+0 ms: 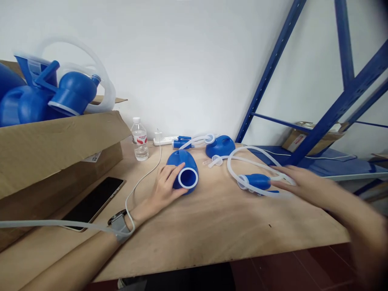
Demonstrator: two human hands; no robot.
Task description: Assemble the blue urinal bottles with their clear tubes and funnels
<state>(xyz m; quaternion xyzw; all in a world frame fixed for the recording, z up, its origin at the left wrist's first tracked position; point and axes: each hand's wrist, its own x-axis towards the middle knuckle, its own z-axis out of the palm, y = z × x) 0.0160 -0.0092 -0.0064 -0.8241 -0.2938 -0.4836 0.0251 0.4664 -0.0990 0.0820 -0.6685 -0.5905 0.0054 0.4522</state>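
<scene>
My left hand [166,184] is wrapped round the neck of a blue bottle [173,158], whose white-rimmed mouth faces me. My right hand [289,180] is closed on the clear tube [232,171] at the right, its fingers blurred by motion. Under the tube's loop, beside that hand, lies a small blue part with a clear rim [257,181]. Farther back rests a second blue bottle [224,146] on its side, with a clear collar and tubing near it.
A cardboard box [69,149] piled with blue bottles stands at the left. Near it are a black phone [95,200], a water bottle [140,141] and a power strip [166,140]. A white cable crosses my left wrist. A blue shelf frame [321,129] rises at the right.
</scene>
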